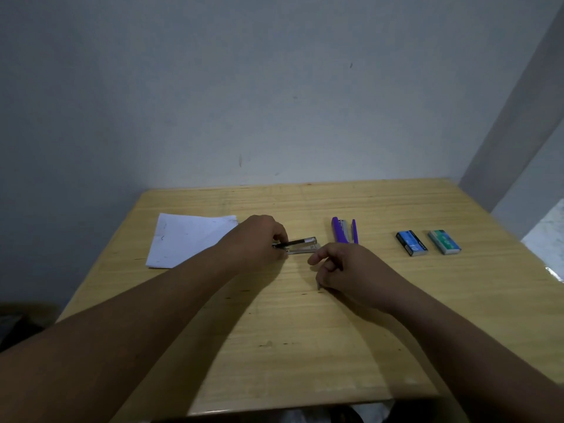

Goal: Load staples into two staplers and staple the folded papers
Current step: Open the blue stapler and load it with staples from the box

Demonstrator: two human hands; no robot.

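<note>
Two bare forearms run up from the bottom corners over a wooden table [274, 346]. Centre frame: right hand [351, 270] rests knuckles-down, fingers loosely curled; can't tell if it holds anything. Just left, left hand [259, 239] pinches the rear of a black/silver stapler [300, 245], top arm lifted open. Folded papers [186, 239] lie left of it. Purple stapler [345, 230] lies opened, centre-right. Far right: blue staple box [411, 243] & green staple box [444, 242], side by side, both closed, contents unseen.
</note>
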